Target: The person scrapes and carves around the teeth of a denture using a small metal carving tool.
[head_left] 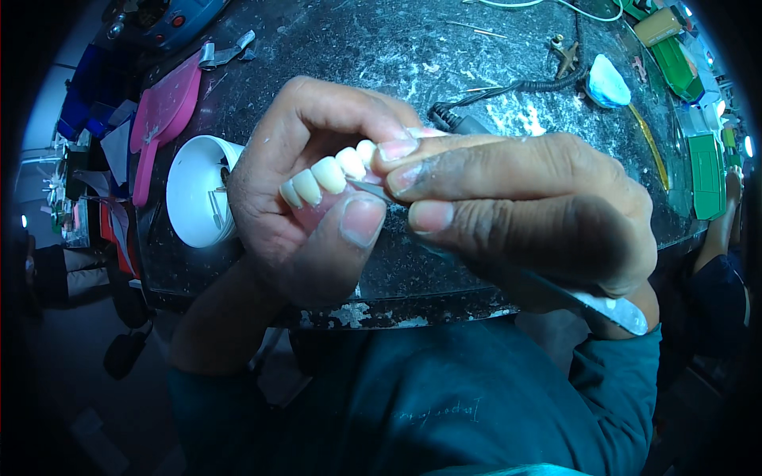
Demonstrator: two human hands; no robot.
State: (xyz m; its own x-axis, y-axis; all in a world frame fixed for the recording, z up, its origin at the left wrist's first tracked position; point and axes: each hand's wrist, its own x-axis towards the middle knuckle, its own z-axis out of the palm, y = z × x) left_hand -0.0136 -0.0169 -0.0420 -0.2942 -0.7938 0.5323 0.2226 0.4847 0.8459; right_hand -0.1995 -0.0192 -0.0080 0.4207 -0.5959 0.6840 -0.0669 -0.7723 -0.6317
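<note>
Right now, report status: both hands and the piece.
Left hand gripping denture, thumb underneath. Right hand pinching metal tool, tip at the teeth. White cup beside left hand, apart from it.

Flat boxes along the upper right of the bench

A small tan box (657,25) lies at the top right of the frame, oblong, with a green edge just beside it. Just below it, a flat green box (676,65) sits tilted, long and narrow, its lid glossy. Further down the right edge, a second flat green box (706,174) stands lengthwise near the bench rim, rectangular, with a paler patch at its upper end that may be a label; the curve of the lens and the blur there keep it from being told for sure. A faint printed marking (440,412) in a lighter tone crosses the teal garment at lower centre.
</note>
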